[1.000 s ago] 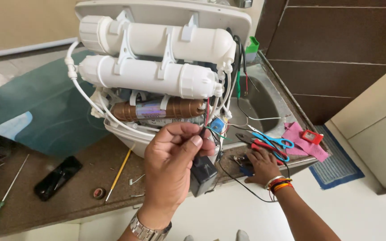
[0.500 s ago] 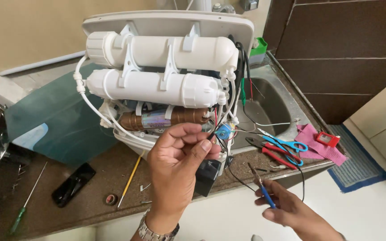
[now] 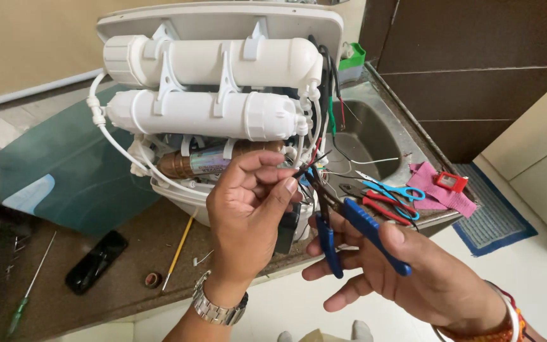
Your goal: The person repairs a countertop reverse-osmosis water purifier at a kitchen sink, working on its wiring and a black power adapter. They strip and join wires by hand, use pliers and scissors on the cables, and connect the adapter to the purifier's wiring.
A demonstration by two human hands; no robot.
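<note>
I'm in a home kitchen: a steel sink (image 3: 365, 136) sits in the surface (image 3: 115, 253) beyond my hands, dark cabinets (image 3: 476, 57) behind.

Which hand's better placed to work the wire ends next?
Probably right hand: it grips the blue-handled pliers, nose at the thin wires. Left hand pinches those wires.

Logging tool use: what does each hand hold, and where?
Right hand grips blue-handled pliers by the handles; left hand pinches thin wires at their ends.
</note>
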